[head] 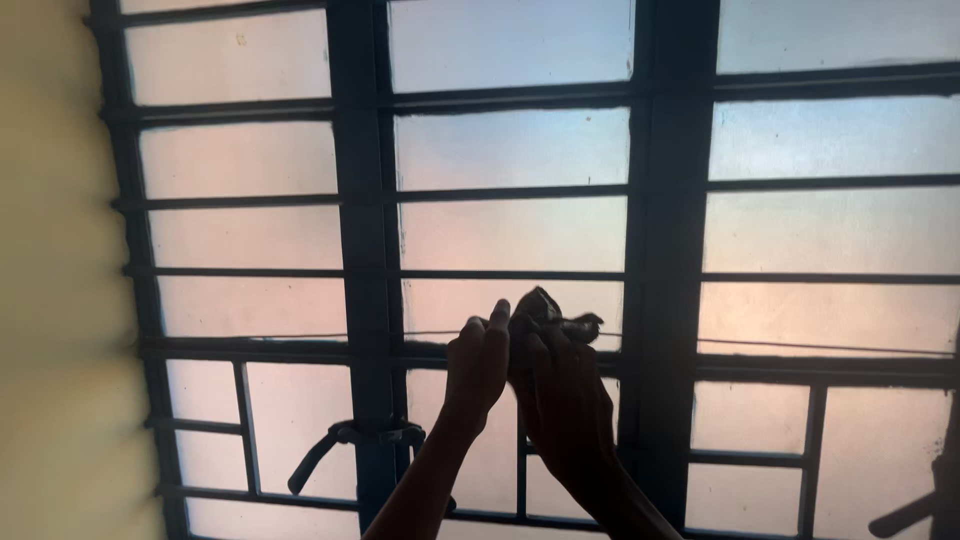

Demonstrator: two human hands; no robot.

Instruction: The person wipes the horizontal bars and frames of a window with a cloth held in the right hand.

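A pale wall (pixel 45 270) borders the scene at far left. Beside it stands a window with frosted panes (pixel 510 235) behind a dark barred grille (pixel 360 230). A dark latch handle (pixel 318 455) hangs low on the left upright. A thin string (pixel 800 346) runs across the panes at hand height. The left hand (pixel 478 365) is raised before the centre pane, fingers together and extended, holding nothing. Touching it on the right, the right hand (pixel 560 395) has its fingers closed around a small dark cloth (pixel 553 318), bunched at the string. A second handle (pixel 905 515) shows at lower right.
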